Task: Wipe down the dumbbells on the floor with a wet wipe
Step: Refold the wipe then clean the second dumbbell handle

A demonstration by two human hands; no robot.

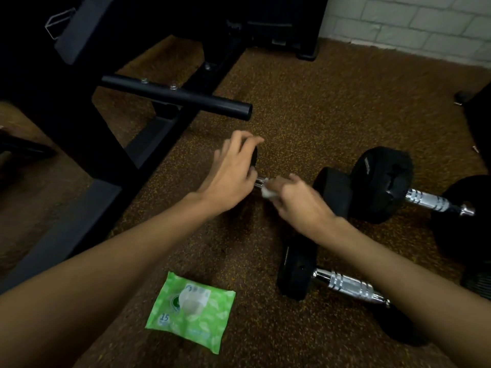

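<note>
**Wipe on the bar, stroke set to run along it**

We found the dumbbell [333, 193] being cleaned lying on the floor [305, 107] straight ahead of the person. Its long axis ran left to right and tilted slightly away on the left. Both hands were on it.

The left hand [231, 171] was curled over the left end plate [254, 159], fingers spread across the rim, and seemed to be steadying it. The right hand [300, 200] was clenched round a bunched wet wipe [266, 191], pressing it against the chrome handle [258, 181] just beside the left hand. Only a short stretch of bare bar showed between the two hands. The rest was hidden under the right hand.

We judged that the next stroke would have to follow the bar's axis to the right, toward the far plate, with the right hand the working one.

Two more dumbbells lay to the right, one behind [382, 181] and one nearer [350, 285], neither touched. The green wipe pack [191, 312] lay on the floor near the left forearm.
</note>
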